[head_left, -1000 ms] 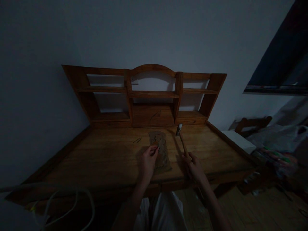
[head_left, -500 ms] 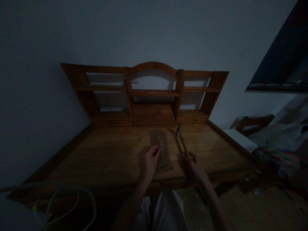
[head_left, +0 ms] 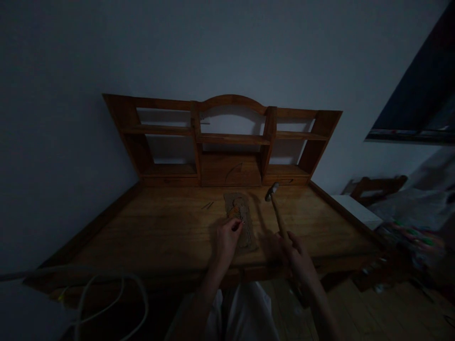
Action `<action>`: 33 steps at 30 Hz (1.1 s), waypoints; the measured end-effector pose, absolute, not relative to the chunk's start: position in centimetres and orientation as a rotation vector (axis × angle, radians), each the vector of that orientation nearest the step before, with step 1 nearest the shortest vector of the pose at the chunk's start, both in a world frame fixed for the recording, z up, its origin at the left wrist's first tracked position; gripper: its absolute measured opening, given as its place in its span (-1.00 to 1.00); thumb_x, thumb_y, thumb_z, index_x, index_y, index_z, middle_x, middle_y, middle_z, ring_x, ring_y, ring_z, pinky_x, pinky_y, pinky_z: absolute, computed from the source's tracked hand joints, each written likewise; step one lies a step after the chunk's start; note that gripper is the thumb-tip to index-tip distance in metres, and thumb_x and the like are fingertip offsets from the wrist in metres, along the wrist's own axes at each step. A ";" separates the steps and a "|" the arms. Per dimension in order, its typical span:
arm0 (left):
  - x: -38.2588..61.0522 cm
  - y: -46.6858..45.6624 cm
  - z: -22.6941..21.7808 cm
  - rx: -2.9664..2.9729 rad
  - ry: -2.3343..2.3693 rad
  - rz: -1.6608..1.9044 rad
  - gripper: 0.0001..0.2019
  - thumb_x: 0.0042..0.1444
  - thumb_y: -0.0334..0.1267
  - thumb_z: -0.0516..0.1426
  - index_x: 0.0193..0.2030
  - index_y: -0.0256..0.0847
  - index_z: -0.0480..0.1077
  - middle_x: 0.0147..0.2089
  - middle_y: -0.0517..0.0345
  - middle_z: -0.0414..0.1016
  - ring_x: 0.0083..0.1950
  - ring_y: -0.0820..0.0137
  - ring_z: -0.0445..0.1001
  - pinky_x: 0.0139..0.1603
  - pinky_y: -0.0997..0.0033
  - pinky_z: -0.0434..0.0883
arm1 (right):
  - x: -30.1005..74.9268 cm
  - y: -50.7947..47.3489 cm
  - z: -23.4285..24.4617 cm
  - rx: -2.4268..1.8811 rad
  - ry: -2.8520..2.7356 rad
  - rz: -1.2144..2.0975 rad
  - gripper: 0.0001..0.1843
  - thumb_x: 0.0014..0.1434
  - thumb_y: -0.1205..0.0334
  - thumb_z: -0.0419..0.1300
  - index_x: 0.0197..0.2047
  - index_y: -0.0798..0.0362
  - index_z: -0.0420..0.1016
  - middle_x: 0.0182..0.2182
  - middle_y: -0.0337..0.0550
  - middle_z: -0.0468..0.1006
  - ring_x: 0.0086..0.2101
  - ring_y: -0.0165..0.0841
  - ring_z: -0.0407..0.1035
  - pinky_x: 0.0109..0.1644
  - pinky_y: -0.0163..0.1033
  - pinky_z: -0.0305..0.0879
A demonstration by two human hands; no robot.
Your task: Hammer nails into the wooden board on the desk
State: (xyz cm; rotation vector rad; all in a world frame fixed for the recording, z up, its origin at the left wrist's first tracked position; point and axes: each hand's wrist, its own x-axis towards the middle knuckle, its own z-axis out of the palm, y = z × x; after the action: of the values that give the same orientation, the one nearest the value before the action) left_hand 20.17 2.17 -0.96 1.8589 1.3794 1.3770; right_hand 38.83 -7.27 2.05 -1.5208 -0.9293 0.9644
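Observation:
My right hand [head_left: 296, 253] is wrapped round the wooden handle of a hammer [head_left: 279, 213]. The hammer's metal head points away from me, raised above the desk. My left hand [head_left: 229, 232] is closed in a pinch over a brown, rough-surfaced flat piece [head_left: 250, 232]. Whatever sits between those fingertips is too small and dark to make out. Near the top of the flat piece shows an orange-brown patch with a curved outline. Two thin, short sticks or nails [head_left: 207, 205] lie on the desk to the left.
The wooden desk [head_left: 170, 227] has a raised shelf unit [head_left: 232, 139] along its back. A pale cable [head_left: 142, 293] loops at the lower left. On the right stand a white surface [head_left: 355, 208], a wooden chair [head_left: 380, 184] and a heap of plastic bags [head_left: 415, 208].
The hammer has lifted off the desk area and tilted, with my right hand slightly higher. My left hand has shifted a little right and stays pinched. The camera view has moved slightly.

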 end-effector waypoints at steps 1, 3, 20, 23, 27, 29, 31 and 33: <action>20.2 2.1 -0.9 1.887 1.366 1.375 -0.86 0.12 -0.25 0.10 -0.29 -0.18 0.48 -0.29 0.17 0.54 -0.29 0.44 0.50 -0.30 0.53 0.36 | 38.5 -8.2 2.9 -1.526 -0.918 0.975 -0.33 0.03 -0.20 0.15 0.09 0.05 0.27 -0.68 -0.41 0.19 -0.75 -0.52 0.05 -0.75 -0.43 -0.04; 20.3 2.1 -0.9 1.928 1.368 1.373 -0.86 0.14 -0.26 0.09 -0.27 -0.18 0.47 -0.27 0.14 0.52 -0.27 0.44 0.49 -0.29 0.53 0.35 | 37.9 -10.1 5.0 -1.527 -0.890 1.053 -0.30 0.01 -0.22 0.17 0.12 0.01 0.27 -0.72 -0.44 0.14 -0.80 -0.52 -0.01 -0.79 -0.42 -0.12; 20.1 1.5 -0.6 2.051 1.437 1.397 -0.77 0.24 -0.19 -0.02 -0.18 -0.16 0.44 -0.18 0.08 0.47 -0.19 0.39 0.45 -0.18 0.47 0.33 | 35.5 -15.5 9.9 -1.577 -0.843 1.152 -0.38 -0.01 -0.21 0.21 0.07 -0.13 0.33 -0.59 -0.34 0.32 -0.78 -0.59 -0.08 -0.76 -0.43 -0.23; 20.2 1.4 -0.5 2.043 1.462 1.401 -0.77 0.24 -0.18 -0.02 -0.18 -0.15 0.44 -0.16 0.07 0.47 -0.19 0.38 0.45 -0.17 0.47 0.33 | 35.8 -15.5 9.6 -1.587 -0.895 1.196 -0.35 0.01 -0.20 0.19 0.11 -0.08 0.30 -0.63 -0.35 0.27 -0.77 -0.56 -0.05 -0.77 -0.42 -0.16; 20.2 1.3 -0.5 2.028 1.486 1.418 -0.77 0.24 -0.16 -0.01 -0.15 -0.14 0.44 -0.15 0.07 0.48 -0.20 0.39 0.45 -0.20 0.47 0.32 | 36.2 -15.5 8.9 -1.634 -0.870 1.149 -0.29 -0.03 -0.20 0.21 0.15 -0.07 0.28 -0.52 -0.25 0.39 -0.77 -0.59 -0.05 -0.78 -0.41 -0.13; 20.2 1.3 -0.5 2.024 1.485 1.421 -0.77 0.23 -0.16 -0.01 -0.15 -0.14 0.44 -0.15 0.07 0.48 -0.21 0.39 0.46 -0.23 0.47 0.32 | 36.2 -15.5 8.6 -1.656 -0.873 1.136 -0.27 -0.02 -0.21 0.20 0.17 -0.05 0.27 -0.57 -0.26 0.37 -0.79 -0.57 -0.06 -0.80 -0.40 -0.17; 20.2 1.4 -0.6 2.015 1.473 1.432 -0.77 0.23 -0.16 -0.01 -0.15 -0.14 0.44 -0.15 0.08 0.49 -0.21 0.39 0.46 -0.24 0.48 0.32 | 36.1 -15.5 8.5 -1.662 -0.880 1.140 -0.27 -0.01 -0.21 0.18 0.17 -0.04 0.27 -0.58 -0.26 0.37 -0.79 -0.56 -0.04 -0.80 -0.40 -0.18; 20.2 1.5 -0.6 1.999 1.464 1.445 -0.77 0.23 -0.17 0.00 -0.16 -0.15 0.45 -0.16 0.10 0.50 -0.20 0.39 0.47 -0.24 0.48 0.32 | 36.0 -15.6 8.5 -1.657 -0.868 1.149 -0.28 -0.03 -0.20 0.20 0.15 -0.05 0.29 -0.52 -0.21 0.42 -0.78 -0.57 -0.02 -0.80 -0.40 -0.15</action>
State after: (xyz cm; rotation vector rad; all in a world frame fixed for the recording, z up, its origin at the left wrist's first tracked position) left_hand 20.22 1.51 -0.64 1.9987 1.4636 1.4446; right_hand 36.02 -15.57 8.51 -1.6566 -0.8677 1.1488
